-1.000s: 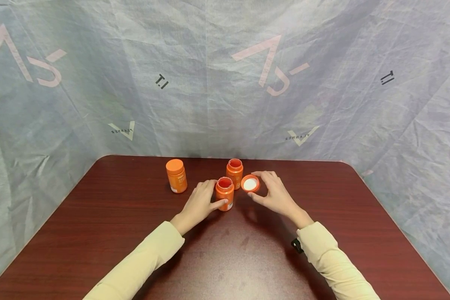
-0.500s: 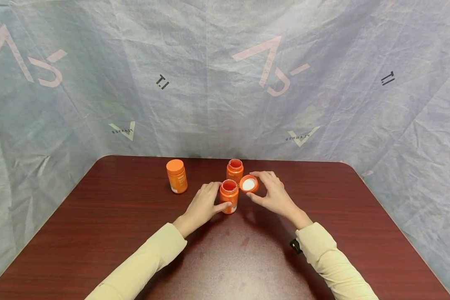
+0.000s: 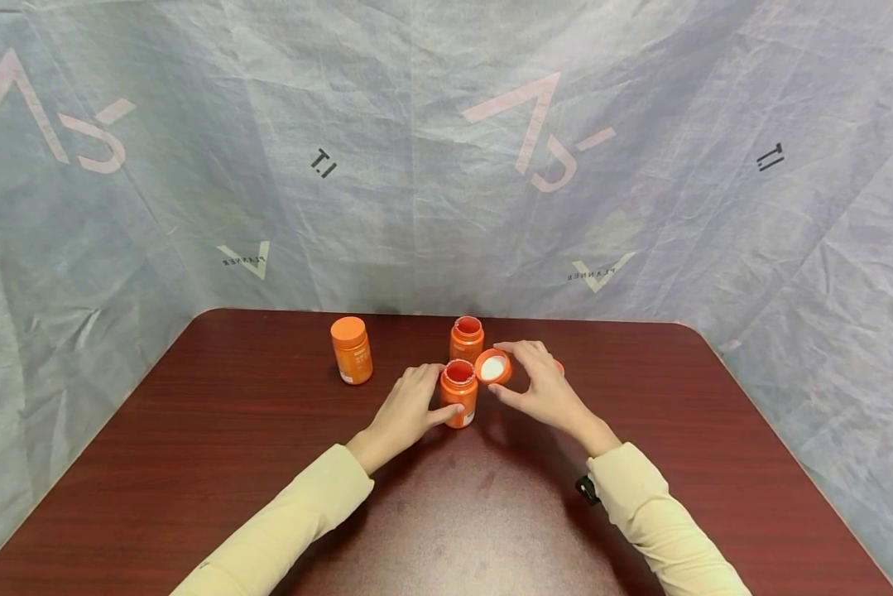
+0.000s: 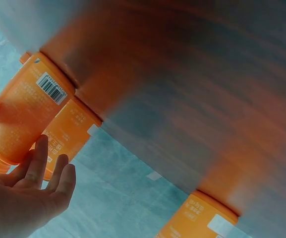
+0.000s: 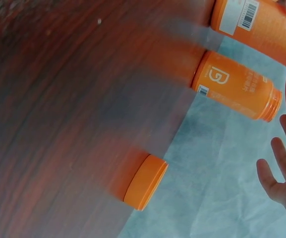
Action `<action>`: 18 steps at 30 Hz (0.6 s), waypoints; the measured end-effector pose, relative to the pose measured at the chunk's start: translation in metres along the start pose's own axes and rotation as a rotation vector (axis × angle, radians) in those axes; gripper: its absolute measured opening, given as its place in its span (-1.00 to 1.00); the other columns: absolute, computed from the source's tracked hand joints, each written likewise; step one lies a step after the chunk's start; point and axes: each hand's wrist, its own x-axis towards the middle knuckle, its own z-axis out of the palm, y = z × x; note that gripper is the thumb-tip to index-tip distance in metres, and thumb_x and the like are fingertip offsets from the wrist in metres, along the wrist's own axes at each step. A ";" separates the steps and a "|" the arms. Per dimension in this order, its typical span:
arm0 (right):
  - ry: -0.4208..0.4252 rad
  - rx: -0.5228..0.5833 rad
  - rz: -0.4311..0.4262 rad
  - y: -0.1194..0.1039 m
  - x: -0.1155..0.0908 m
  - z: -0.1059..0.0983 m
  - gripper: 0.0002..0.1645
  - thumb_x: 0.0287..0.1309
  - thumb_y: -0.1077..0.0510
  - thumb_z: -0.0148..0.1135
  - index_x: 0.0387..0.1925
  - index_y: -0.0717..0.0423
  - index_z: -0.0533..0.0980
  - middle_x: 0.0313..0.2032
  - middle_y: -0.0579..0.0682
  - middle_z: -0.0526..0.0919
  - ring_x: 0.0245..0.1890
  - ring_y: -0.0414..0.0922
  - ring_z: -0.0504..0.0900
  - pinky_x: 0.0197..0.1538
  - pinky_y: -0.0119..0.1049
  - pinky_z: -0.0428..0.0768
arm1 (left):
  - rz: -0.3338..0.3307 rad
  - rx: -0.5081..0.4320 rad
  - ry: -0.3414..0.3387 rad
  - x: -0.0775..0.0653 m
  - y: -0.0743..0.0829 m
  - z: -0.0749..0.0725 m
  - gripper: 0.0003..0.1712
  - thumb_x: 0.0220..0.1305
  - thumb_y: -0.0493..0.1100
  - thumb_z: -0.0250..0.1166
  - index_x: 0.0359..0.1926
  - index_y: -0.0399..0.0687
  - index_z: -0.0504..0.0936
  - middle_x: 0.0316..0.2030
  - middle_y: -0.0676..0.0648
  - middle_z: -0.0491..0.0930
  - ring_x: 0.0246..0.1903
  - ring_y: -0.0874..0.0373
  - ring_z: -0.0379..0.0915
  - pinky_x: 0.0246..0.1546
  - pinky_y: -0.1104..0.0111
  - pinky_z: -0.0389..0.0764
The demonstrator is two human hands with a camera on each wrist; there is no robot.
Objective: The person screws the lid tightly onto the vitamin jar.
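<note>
My left hand point(image 3: 407, 407) grips an open-topped orange bottle point(image 3: 459, 404), thumb across its near side and fingers behind. The bottle stands upright on the table, its barcode label point(image 4: 52, 88) visible in the left wrist view. With thumb and fingertips my right hand point(image 3: 541, 387) pinches an orange screw lid point(image 3: 493, 367), its white inside tilted toward the head camera. The lid is just right of that bottle's mouth. Behind both is a second uncapped bottle point(image 3: 466, 338), its lower part hidden by the front one.
Another orange bottle point(image 3: 352, 354), capped, stands left of my left hand. A second orange lid point(image 5: 146, 182) lies on the dark red wooden table point(image 3: 230, 430), mostly hidden behind my right hand in the head view. Grey fabric point(image 3: 416, 207) hangs behind the table.
My left hand has shifted right and slightly nearer with the bottle, which now overlaps the rear bottle in view. The lid in my right hand has moved slightly left.
</note>
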 end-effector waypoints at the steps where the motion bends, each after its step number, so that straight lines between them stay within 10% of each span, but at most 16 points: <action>1: 0.000 0.003 -0.003 0.000 0.000 0.000 -0.31 -0.13 0.00 0.40 0.09 0.07 0.40 -0.02 -0.04 0.52 0.01 -0.09 0.35 0.03 -0.03 0.34 | 0.000 0.000 0.000 0.000 0.000 0.000 -0.35 0.06 0.13 0.31 0.07 -0.17 0.40 -0.13 -0.06 0.52 -0.13 -0.01 0.41 -0.06 0.10 0.44; 18: 0.015 0.010 -0.029 0.000 0.001 0.000 -0.32 -0.13 0.02 0.40 0.08 0.10 0.41 -0.01 -0.03 0.52 0.03 -0.08 0.34 0.05 0.00 0.32 | -0.039 0.021 -0.079 -0.002 -0.007 0.005 -0.35 0.07 0.19 0.28 0.05 -0.15 0.42 -0.11 -0.06 0.55 -0.13 -0.04 0.44 -0.05 0.08 0.45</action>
